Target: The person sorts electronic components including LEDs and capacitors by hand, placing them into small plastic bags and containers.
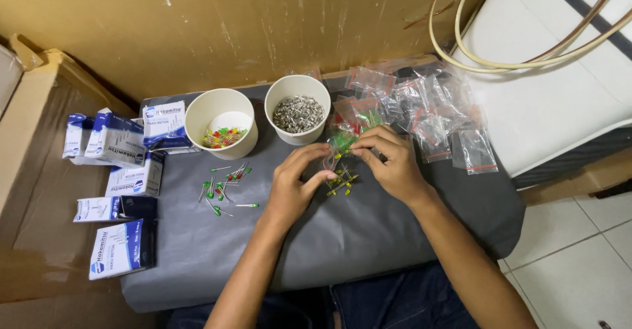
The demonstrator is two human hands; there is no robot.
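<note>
While both the left hand [294, 183] and right hand [390, 160] pinched a small clear bag [340, 146] mid-frame, loose LEDs [341, 183] beneath could have scattered if the grip slipped.

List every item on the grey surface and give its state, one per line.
Left hand: fingers pinching the small clear bag.
Right hand: fingers gripping the small clear bag.
Small clear bag: held up, green LEDs inside.
Left paper cup: upright, some coloured LEDs.
Right paper cup: upright, full of metal parts.
Loose LEDs: scattered.
Bag pile: heaped.
</note>
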